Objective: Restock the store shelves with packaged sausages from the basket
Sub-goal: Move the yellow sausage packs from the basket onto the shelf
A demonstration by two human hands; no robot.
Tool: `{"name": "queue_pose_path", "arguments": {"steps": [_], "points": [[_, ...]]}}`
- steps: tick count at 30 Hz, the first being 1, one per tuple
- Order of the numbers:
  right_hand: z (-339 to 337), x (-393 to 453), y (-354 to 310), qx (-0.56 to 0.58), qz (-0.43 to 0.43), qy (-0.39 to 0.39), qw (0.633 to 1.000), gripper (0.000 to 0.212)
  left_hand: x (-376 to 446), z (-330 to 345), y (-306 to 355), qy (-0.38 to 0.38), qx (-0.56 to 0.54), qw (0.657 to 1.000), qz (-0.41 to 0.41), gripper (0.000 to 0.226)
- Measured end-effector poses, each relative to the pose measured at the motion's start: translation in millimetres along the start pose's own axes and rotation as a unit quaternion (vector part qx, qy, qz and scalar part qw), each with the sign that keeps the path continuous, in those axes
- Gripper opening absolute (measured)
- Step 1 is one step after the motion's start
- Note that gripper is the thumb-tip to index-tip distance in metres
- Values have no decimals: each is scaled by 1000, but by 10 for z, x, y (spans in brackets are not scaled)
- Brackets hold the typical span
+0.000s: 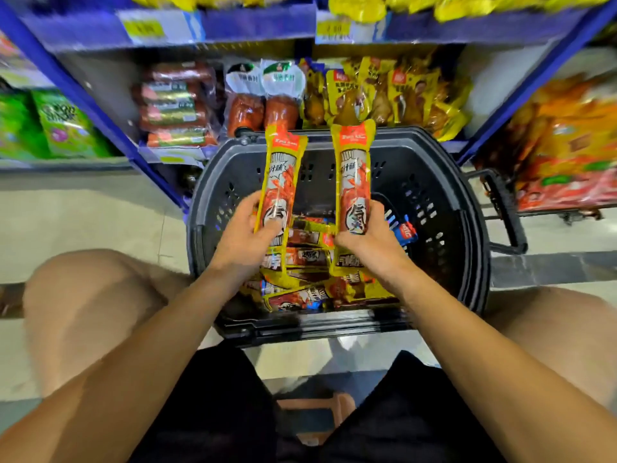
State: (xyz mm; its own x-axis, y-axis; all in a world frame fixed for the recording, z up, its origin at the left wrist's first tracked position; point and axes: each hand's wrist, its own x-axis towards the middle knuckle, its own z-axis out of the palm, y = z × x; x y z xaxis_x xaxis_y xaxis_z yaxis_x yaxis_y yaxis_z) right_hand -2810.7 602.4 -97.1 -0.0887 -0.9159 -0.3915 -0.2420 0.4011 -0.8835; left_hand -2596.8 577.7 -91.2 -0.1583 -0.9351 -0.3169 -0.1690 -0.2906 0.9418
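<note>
A black plastic basket [444,195] stands on the floor in front of the low shelf [173,153]. My left hand [245,230] grips one long yellow-and-red sausage pack [282,168] near its lower half and holds it upright above the basket. My right hand [370,238] grips a second sausage pack [354,165] of the same kind, also upright. Several more sausage packs [300,259] lie piled in the basket's bottom. Packaged sausages [173,105] are stacked on the shelf's left part.
Vacuum packs of red meat [263,95] and yellow chicken-leg packs [384,91] fill the shelf behind the basket. Green snack bags [63,125] sit on the left unit, orange bags [567,152] on the right. My bare knees flank the basket. The basket handle [504,212] sticks out right.
</note>
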Motion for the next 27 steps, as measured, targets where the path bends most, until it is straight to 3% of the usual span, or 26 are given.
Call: {"name": "queue_pose_path", "arguments": {"steps": [8, 12, 19, 23, 27], "points": [[-201, -366, -571, -59, -136, -12, 989, 60, -369, -304, 553, 53, 148, 980, 119, 82], [-210, -454, -952, -45, -181, 9, 982, 77, -410, -476, 807, 128, 197, 956, 175, 77], [-102, -352, -1554, -76, -255, 51, 963, 69, -377, -850, 1246, 257, 255, 895, 260, 60], [-52, -181, -1896, -126, -256, 42, 957, 75, -175, -1139, 1458, 291, 300, 875, 247, 50], [26, 26, -2167, -167, -283, 62, 942, 64, 127, -1449, 1637, 314, 307, 872, 214, 42]]}}
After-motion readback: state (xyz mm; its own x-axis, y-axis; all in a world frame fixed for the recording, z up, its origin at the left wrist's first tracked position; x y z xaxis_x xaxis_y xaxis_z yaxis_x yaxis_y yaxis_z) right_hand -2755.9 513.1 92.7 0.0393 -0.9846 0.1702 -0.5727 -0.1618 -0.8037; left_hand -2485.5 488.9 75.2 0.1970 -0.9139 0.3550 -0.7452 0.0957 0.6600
